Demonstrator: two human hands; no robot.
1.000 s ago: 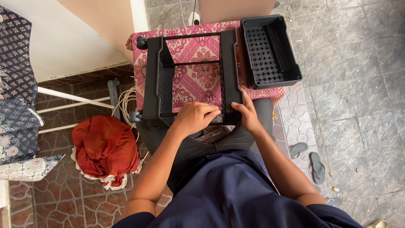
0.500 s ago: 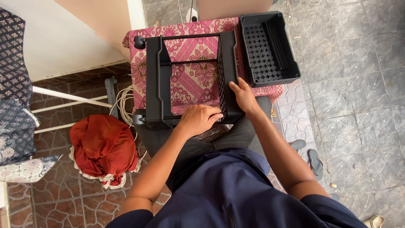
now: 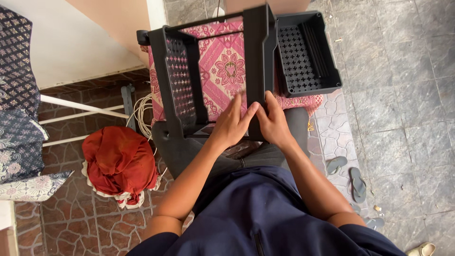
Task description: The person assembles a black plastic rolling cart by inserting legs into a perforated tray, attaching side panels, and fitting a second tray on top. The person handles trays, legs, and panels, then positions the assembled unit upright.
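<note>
Black plastic rack frame point(image 3: 258, 57) gripped by both hands' fingers point(image 3: 246, 114), tray point(image 3: 303, 54) beside, red cloth point(image 3: 118, 163) left

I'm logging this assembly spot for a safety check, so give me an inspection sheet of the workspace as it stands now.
Surface: low table under a pink patterned cloth.
Job's things: black plastic rack frame stands on the cloth; both hands are on its right upright.
Clutter: black perforated tray beside the frame; red cloth bundle on the floor.
Grips: left hand and right hand pressed side by side on the upright's lower end; grasp not clear.
Cables: white coiled cord on the floor, left of the table.
Surroundings: tiled floor, sandals at right, patterned fabric at left, white wall.
</note>
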